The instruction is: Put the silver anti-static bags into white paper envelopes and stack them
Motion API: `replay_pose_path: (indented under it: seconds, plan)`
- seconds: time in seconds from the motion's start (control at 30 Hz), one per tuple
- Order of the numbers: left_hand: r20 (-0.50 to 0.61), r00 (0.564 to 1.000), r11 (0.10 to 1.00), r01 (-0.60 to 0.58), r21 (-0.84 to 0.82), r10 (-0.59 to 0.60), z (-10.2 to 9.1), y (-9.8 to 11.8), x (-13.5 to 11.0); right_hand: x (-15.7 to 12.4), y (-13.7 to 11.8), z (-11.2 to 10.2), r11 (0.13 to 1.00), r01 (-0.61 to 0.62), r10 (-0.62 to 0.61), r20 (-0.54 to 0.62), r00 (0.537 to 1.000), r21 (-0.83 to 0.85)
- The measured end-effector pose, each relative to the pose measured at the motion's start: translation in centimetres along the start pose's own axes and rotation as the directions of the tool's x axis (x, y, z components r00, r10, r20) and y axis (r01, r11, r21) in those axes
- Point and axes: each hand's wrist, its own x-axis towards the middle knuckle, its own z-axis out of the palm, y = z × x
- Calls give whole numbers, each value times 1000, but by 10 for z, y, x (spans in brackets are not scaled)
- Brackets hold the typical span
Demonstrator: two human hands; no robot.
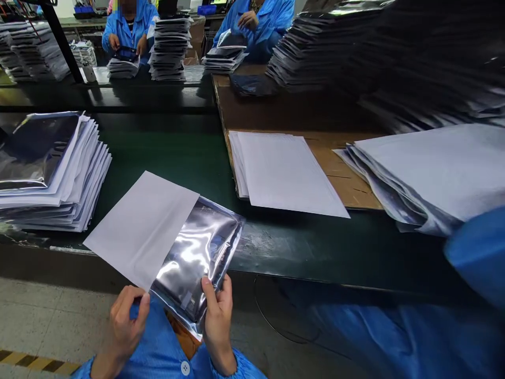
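Observation:
My right hand [219,316] grips the lower right edge of a shiny silver antistatic bag [189,263], its thumb on top. Through the film a dark flat item shows, too obscured by glare to name. A white paper sheet [142,226] lies over the bag's left part and reaches past it above the table edge. At the sheet's lower corner, my left hand [128,321] is closed, with thumb and forefinger pinching the paper's edge. Just right of the bag, a few white sheets [288,171] rest partly on a brown cardboard piece [347,184].
On the left stands a pile of bagged items and papers [74,179]. Stacked dark bags [335,58] rise at the back right, before a white-topped pile [437,168]. A blurred blue sleeve [479,252] enters at right. Two people in blue [256,31] work across the green table [165,147].

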Motion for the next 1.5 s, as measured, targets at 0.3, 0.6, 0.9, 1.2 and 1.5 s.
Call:
replay_pose_path:
  seconds: [0.3,0.6,0.9,1.2,1.5]
  plan:
    - [195,555,171,538,-825,-809,6,10,16,-17,11,0,993,-121,121,140,983,-11]
    - [242,494,219,702,-678,-835,-41,-9,6,-3,2,-62,994,35,-36,-1,999,-99]
    - [700,430,391,891,-228,-570,-43,-49,26,27,-23,-81,979,-177,195,203,960,-101]
    - [531,500,325,861,-391,-684,12,-62,-22,-2,17,-109,955,-292,290,-31,956,-45]
    - [593,432,380,899,-219,-679,-8,-37,-77,-34,35,-151,876,-474,458,-150,876,-94]
